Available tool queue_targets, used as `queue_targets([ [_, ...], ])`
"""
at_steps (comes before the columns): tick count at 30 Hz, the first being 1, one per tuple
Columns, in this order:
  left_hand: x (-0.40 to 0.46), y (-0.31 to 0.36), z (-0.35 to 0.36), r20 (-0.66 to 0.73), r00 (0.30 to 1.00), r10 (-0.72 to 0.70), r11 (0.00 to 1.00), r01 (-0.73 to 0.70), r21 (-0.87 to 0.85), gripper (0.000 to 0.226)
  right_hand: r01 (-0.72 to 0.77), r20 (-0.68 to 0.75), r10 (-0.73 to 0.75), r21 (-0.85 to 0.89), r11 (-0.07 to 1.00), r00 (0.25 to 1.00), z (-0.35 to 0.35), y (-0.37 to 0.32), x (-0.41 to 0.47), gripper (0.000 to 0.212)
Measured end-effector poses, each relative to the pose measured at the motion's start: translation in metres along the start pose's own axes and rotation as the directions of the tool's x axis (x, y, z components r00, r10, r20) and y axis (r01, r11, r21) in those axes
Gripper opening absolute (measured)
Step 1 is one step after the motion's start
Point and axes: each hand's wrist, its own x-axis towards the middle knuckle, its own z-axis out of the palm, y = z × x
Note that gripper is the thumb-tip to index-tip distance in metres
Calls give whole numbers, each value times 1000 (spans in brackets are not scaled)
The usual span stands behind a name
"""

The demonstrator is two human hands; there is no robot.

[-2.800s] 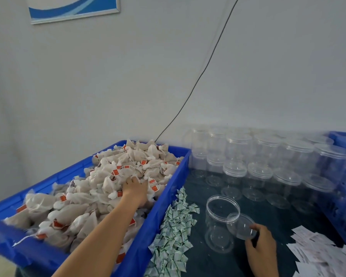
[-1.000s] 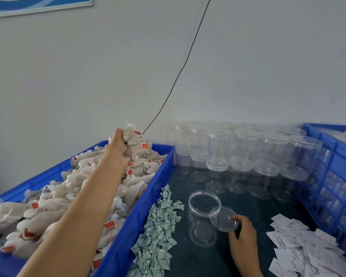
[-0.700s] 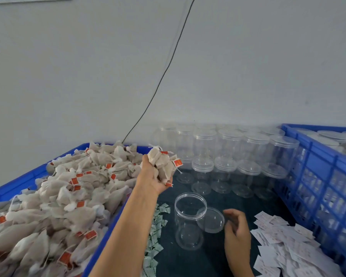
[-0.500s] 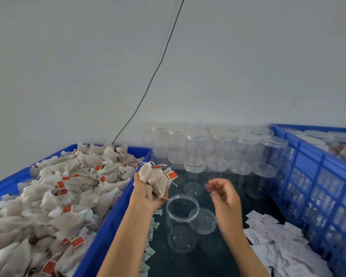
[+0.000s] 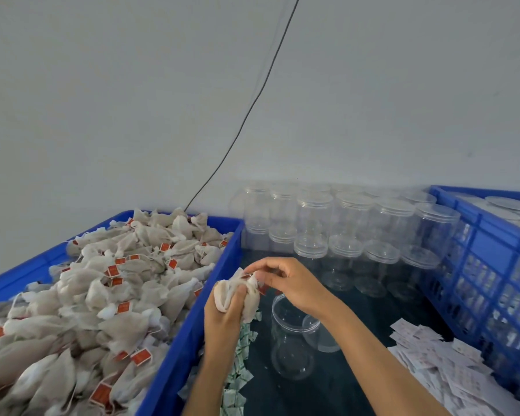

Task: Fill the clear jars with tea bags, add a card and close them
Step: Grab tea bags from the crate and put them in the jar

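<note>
Grey wall behind, dark tabletop below; I see the left hand clenched round a bunch of tea bags, held just left of and above the open jar; right hand pinches at the top of that bunch; lid leans against the jar's right side; blue crate of tea bags on the left; cards lower right; small sachets beside the crate; closed empty jars stacked at the back.

Black cable against wall
</note>
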Motion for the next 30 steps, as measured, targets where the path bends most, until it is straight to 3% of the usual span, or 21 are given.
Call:
queue_targets([
  [4, -3, -10, 1, 15, 998, -66, 990, 67, -126, 13, -24, 67, 25, -10, 1000, 997, 4, 2, 0, 14],
  [7, -5, -13, 6, 18, 979, -202, 950, 201, -240, 29, 0, 38, 7, -177, 984, 999, 11, 0, 5, 6],
  [9, -6, -16, 7, 74, 958, -276, 883, 283, -374, 34, 15, 2, -15, -276, 961, 1000, 17, -3, 11, 9],
  [12, -8, -22, 5, 209, 935, -287, 765, 355, -538, 44, -14, -90, -6, -227, 974, 996, 24, -7, 19, 10],
  [18, -9, -33, -6, 174, 944, -281, 835, 329, -441, 39, 26, -276, -49, -88, 996, 960, 0, -24, 22, 4],
  [23, -7, -38, -4, 118, 955, -273, 841, 296, -453, 25, 10, -319, -114, -312, 950, 941, -43, -19, 1, 5],
  [28, -5, -38, 4, 104, 967, -231, 852, 253, -458, 21, -148, -255, 52, -372, 917, 966, -50, 13, -22, 3],
  [30, -4, -36, 9, 157, 968, -196, 868, 246, -431, 37, -182, -212, 111, -350, 919, 971, -46, 26, -27, 2],
])
